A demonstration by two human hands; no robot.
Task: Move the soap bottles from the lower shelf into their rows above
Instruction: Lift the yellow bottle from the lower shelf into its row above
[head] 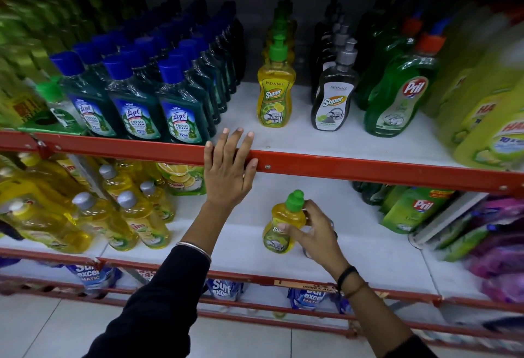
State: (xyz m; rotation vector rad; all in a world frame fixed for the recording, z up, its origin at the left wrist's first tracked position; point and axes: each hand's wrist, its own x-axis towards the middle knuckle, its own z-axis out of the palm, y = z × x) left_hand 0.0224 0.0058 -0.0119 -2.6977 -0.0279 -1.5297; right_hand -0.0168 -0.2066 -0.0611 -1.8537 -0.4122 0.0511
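Right hand (314, 231): grip closed round yellow soap bottle (282, 225) on lower shelf (368, 247)
Left hand (228, 169): grip open, empty, fingers spread over red shelf rail (368, 169)

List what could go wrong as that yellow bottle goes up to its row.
1. The right hand pinches the yellow bottle near its shoulder with a few fingers; it could slip on the lift.
2. The red rail overhangs the bottle; its green cap might knock it.
3. The left hand rests on that rail, close to the likely path.
4. Placing it carelessly could topple the front bottle of the matching row.
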